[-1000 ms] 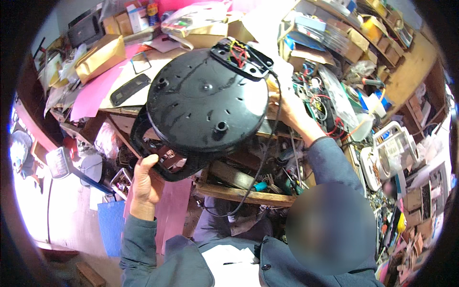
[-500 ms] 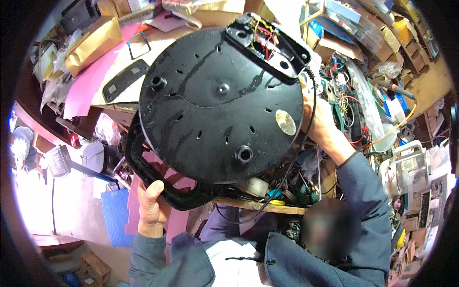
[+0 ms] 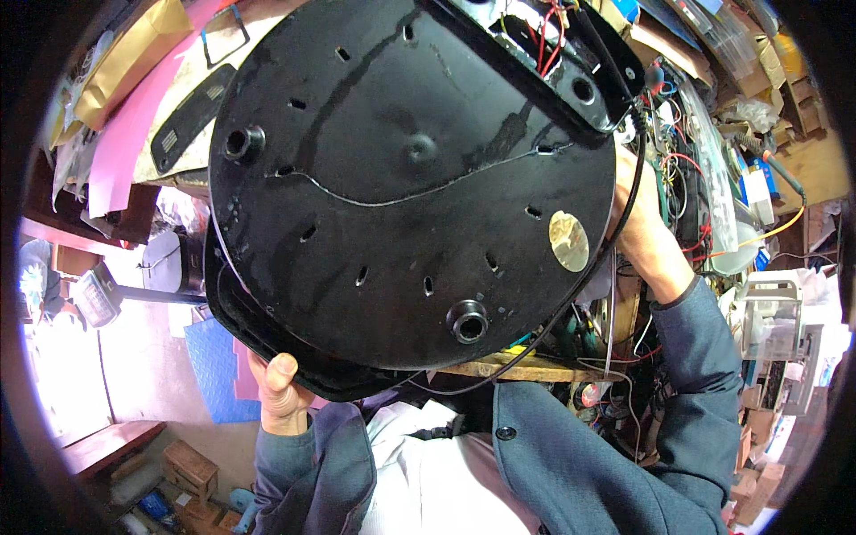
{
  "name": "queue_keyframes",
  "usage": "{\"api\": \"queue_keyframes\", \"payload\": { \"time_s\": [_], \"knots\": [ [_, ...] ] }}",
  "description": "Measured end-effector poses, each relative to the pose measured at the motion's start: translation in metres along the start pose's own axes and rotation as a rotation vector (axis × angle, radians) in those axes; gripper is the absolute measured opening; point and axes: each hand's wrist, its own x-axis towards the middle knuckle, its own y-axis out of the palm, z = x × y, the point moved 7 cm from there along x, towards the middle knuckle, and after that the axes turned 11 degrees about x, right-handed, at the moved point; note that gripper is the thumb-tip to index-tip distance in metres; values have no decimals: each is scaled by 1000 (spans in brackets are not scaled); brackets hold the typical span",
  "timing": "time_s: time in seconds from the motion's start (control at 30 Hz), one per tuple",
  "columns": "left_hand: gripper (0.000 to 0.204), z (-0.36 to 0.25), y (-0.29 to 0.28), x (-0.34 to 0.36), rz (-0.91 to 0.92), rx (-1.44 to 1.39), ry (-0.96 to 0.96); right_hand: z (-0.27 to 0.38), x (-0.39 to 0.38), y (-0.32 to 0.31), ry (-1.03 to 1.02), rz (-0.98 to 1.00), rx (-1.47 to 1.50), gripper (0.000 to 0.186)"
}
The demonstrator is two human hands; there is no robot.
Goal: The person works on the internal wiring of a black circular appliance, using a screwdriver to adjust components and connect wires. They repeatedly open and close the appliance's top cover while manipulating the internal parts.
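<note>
Workbench (image 3: 535, 367) cluttered, wires (image 3: 687, 178), pink sheet (image 3: 116, 152)

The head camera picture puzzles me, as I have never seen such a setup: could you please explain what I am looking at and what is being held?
This picture comes from a wide fisheye camera worn on a person's head, looking down at their own hands, so straight edges bend near the rim. There is no machine here, only two bare hands. They hold up a large round black appliance base, its underside facing the camera, with slots, screw holes and a round gold sticker. The left hand has its grip on the lower rim; the right hand holds the right edge. At the top, an open section shows coloured wires, and a black cord trails down. Behind lies a cluttered wooden workbench with pink sheets and boxes.
</note>
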Motion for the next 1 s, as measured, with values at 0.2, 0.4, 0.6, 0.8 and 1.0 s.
{"api": "queue_keyframes", "payload": {
  "time_s": [0.2,0.4,0.6,0.8,1.0],
  "knots": [
    [77,-3,-1,2,-9,20,-36,-7,0,2,70,4,21,32],
    [75,-10,13,2,-48,51,12,-1,1,-2,84,-5,79,30],
    [72,-19,28,1,17,39,16,2,-1,-5,155,3,19,34],
    [67,-27,30,9,-41,42,108,-54,-34,39,814,-400,1383,22],
    [55,-54,58,14,165,-7,75,-22,-10,4,539,-252,606,26]
  ]
}}
